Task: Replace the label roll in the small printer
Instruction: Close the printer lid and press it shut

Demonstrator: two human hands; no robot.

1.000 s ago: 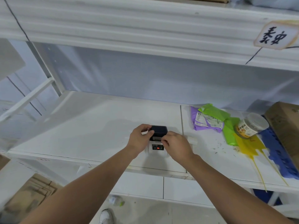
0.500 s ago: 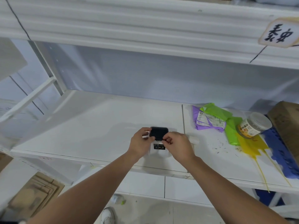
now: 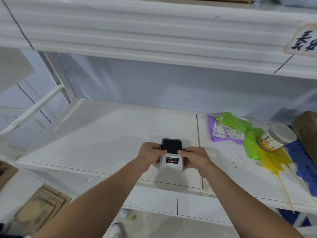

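Observation:
A small white printer [image 3: 171, 162] with a dark lid [image 3: 171, 146] and a lit red light on its front panel stands near the front edge of the white shelf [image 3: 96, 138]. My left hand [image 3: 149, 155] grips its left side, thumb against the lid's edge. My right hand [image 3: 195, 157] grips its right side, fingertips at the lid's lower right corner. The lid looks down over the printer's top. No label roll is visible.
To the right lie purple and green plastic bags [image 3: 229, 129], a clear jar [image 3: 276, 138] on its side, yellow bags [image 3: 272, 160], blue plastic [image 3: 301, 158] and a cardboard box [image 3: 307, 129]. An upper shelf beam [image 3: 154, 36] hangs overhead. Flattened cardboard [image 3: 39, 206] lies on the floor below left.
My hands have spread from the lid's front edge to the printer's two sides. The front panel with the red light is now uncovered.

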